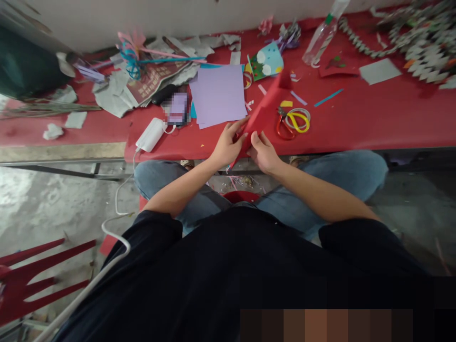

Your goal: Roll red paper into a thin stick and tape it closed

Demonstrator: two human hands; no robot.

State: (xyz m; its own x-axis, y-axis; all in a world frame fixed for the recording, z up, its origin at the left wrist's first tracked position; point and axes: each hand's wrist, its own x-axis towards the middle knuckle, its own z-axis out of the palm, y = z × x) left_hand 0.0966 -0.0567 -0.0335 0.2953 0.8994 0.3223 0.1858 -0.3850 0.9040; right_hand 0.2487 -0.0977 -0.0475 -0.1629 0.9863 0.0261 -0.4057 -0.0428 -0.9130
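A sheet of red paper point(262, 110) is held up slanting over the table's front edge, and it looks folded. My left hand point(230, 141) grips its lower left side between thumb and fingers. On the other side my right hand point(262, 151) pinches the lower part, thumb on top. Some of my fingertips are hidden behind the paper. To the left lies a stack of lilac paper sheets point(221, 95). Scissors point(285, 124) with red and yellow handles rest just right of the red paper.
On the red table point(370, 118) are a clear bottle point(322, 40), a white power bank point(151, 134) with a cable, a decorated card point(267, 61), paper scraps and crumpled newspaper point(114, 92). A folded-paper chain point(423, 52) lies far right. A red chair point(32, 280) stands lower left.
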